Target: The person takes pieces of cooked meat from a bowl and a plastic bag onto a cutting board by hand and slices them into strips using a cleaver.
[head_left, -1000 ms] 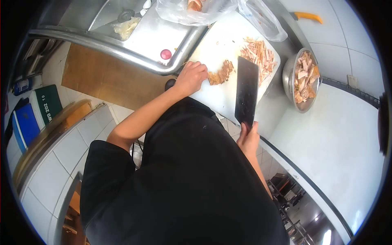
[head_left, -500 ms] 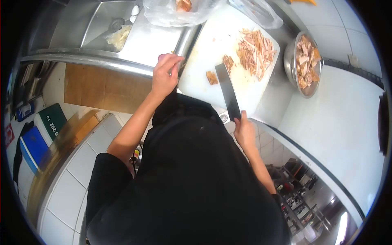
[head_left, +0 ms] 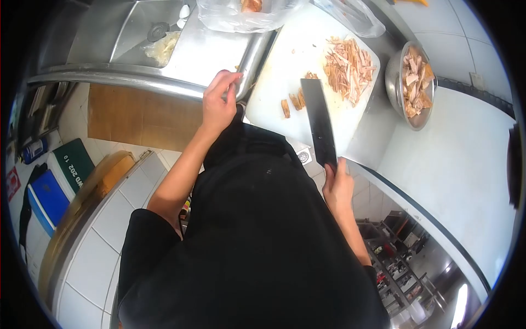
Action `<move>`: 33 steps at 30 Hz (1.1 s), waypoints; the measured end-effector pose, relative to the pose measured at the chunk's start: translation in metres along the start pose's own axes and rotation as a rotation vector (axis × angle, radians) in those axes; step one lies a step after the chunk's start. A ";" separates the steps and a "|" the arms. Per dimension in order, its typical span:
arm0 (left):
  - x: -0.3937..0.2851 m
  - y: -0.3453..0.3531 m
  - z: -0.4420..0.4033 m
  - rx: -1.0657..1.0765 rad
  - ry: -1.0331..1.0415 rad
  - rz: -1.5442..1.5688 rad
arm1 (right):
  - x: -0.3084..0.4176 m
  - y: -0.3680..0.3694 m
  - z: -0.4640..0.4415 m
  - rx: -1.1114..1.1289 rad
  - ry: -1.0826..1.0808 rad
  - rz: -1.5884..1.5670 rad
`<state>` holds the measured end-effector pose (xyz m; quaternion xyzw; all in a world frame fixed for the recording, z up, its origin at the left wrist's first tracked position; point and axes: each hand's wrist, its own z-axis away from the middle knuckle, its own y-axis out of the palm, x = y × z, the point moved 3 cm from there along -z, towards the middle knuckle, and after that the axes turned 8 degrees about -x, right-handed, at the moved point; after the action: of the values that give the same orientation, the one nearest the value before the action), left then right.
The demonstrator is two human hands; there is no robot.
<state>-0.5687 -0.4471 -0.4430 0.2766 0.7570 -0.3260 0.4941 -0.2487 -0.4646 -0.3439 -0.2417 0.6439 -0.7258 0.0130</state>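
Observation:
My right hand (head_left: 338,183) grips the handle of a dark cleaver (head_left: 319,120), whose wide blade reaches over the white cutting board (head_left: 274,112). Beside the blade's left edge lie a few small browned meat pieces (head_left: 296,101), with one piece (head_left: 285,108) apart from them. Shredded meat (head_left: 349,70) is heaped on the board's right part. Over the sink's rim, left of the board, my left hand (head_left: 221,101) is raised with loosely bent fingers, a gap between thumb and forefinger, and nothing visible in it.
A metal bowl (head_left: 392,82) of meat chunks stands right of the board. Plastic bags (head_left: 241,19) lie at its top, one with meat inside. The steel sink (head_left: 142,33) is at the upper left. A white countertop (head_left: 455,148) extends right, with an orange handle (head_left: 412,2) above.
My left hand has left the meat and moved left over the sink rim. The cleaver has shifted left across the board, and the strip of browned meat now shows as separate pieces.

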 end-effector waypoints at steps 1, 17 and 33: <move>0.003 -0.001 0.003 0.001 -0.008 -0.003 | -0.001 0.003 0.007 -0.081 -0.006 -0.070; -0.007 -0.008 0.014 -0.054 -0.016 -0.053 | -0.030 0.010 -0.009 0.283 -0.130 0.004; -0.113 0.093 -0.069 0.138 0.324 -0.026 | -0.114 0.000 -0.078 0.147 -0.013 0.081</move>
<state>-0.4982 -0.3457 -0.3381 0.3491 0.8059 -0.3349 0.3413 -0.1769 -0.3552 -0.3863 -0.2185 0.5982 -0.7684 0.0641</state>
